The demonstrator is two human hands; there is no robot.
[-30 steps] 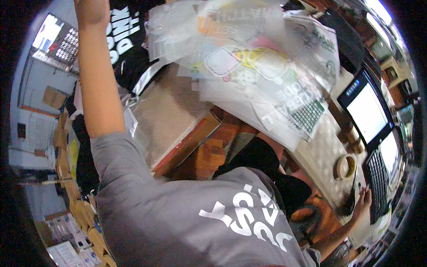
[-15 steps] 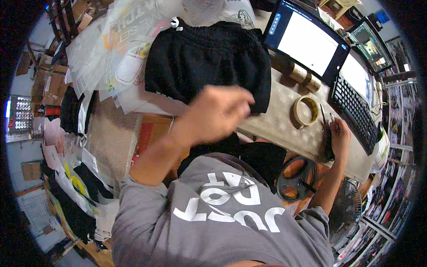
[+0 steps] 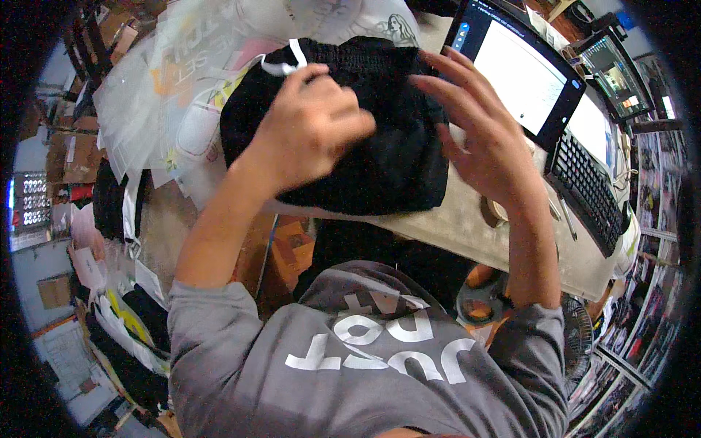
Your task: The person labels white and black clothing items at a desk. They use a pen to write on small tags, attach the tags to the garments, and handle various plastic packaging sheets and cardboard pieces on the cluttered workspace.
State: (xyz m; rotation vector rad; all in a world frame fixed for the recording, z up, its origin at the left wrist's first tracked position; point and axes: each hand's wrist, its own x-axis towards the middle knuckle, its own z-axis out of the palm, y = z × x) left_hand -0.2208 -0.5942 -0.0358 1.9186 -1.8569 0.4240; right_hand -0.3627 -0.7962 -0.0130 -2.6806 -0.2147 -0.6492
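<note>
A dark pair of shorts point(image 3: 365, 171) with a gathered waistband lies on the table, its waistband at the far side. My left hand point(image 3: 314, 128) is over the left part of the shorts, fingers curled in and somewhat blurred. Beside its index finger the white drawstring point(image 3: 296, 52) sticks up from the waistband; whether the fingers grip it is hidden. My right hand point(image 3: 475, 120) hovers at the right edge of the shorts, fingers spread and holding nothing. A roll of tape point(image 3: 493, 210) shows partly behind my right forearm.
Clear printed film sheets point(image 3: 146, 95) spread over the back left. On the right stand a tablet-like screen point(image 3: 522, 73), a black keyboard point(image 3: 588, 186) and a small monitor point(image 3: 613, 73). A thin metal tool point(image 3: 567, 217) lies near the keyboard. The table edge point(image 3: 496, 252) runs before my body.
My right hand has left the tool area near the keyboard and come over to the shorts. My left hand has moved left and farther up. The shorts have shifted slightly nearer, and the drawstring now stands out.
</note>
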